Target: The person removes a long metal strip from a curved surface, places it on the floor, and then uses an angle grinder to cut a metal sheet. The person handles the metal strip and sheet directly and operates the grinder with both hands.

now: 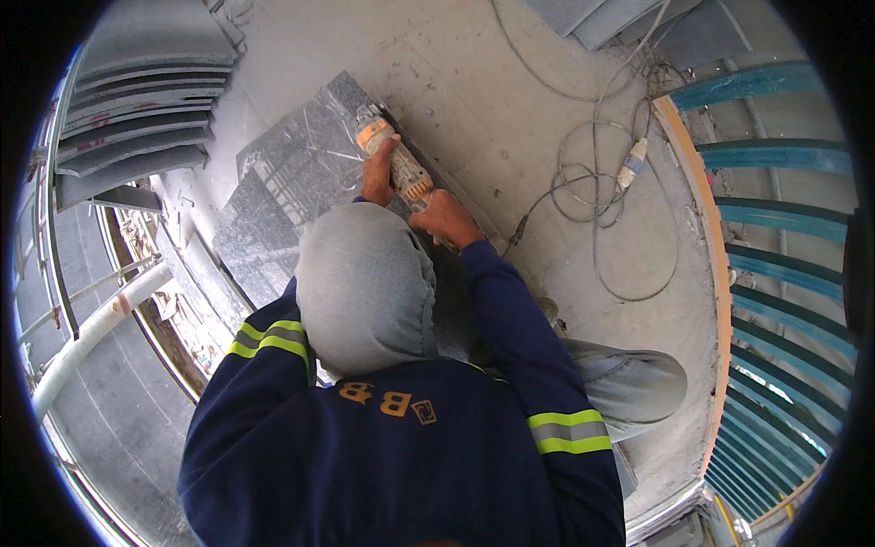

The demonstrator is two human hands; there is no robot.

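An orange and grey angle grinder (410,173), coated in dust, lies along the right edge of a dark grey stone slab (273,201). My left hand (378,173) is wrapped round the grinder's body near its head. Farther back, my right hand (447,221) grips the rear end of the tool, where the cord leaves it. The grinder's head sits at the slab's far right edge; its disc is hard to make out. White dust and pale streaks mark the slab's surface. My raised left knee (365,283) hides the slab's near part.
A grey cord loops over the dusty floor to a pale plug connector (631,164). Slabs (137,118) are stacked at the far left, and more grey slabs (620,20) lie at the far right. Teal railing bars (775,157) line the right side. A pale pipe (100,333) runs at left.
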